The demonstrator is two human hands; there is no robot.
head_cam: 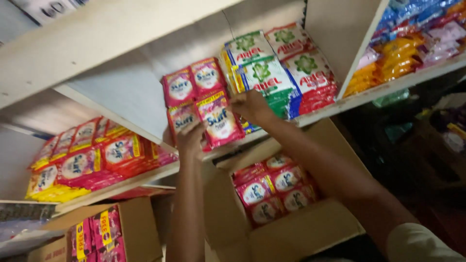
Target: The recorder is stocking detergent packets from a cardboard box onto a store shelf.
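Note:
Both my hands are raised to a white shelf (121, 92) above me. My left hand (190, 139) grips the lower edge of a pink sachet strip (182, 118) at the shelf's front. My right hand (251, 106) holds the top right of another pink sachet strip (219, 119) lying beside it. Behind them lie two more pink sachets (193, 81). A stack of green, white and red sachets (279, 73) stands just right of my right hand.
Below my arms an open cardboard box (291, 233) holds several pink sachets. A second box (131, 228) stands at the lower left. A lower shelf (87, 160) carries pink and yellow packs. A right compartment (412, 43) holds orange, blue and pink packets.

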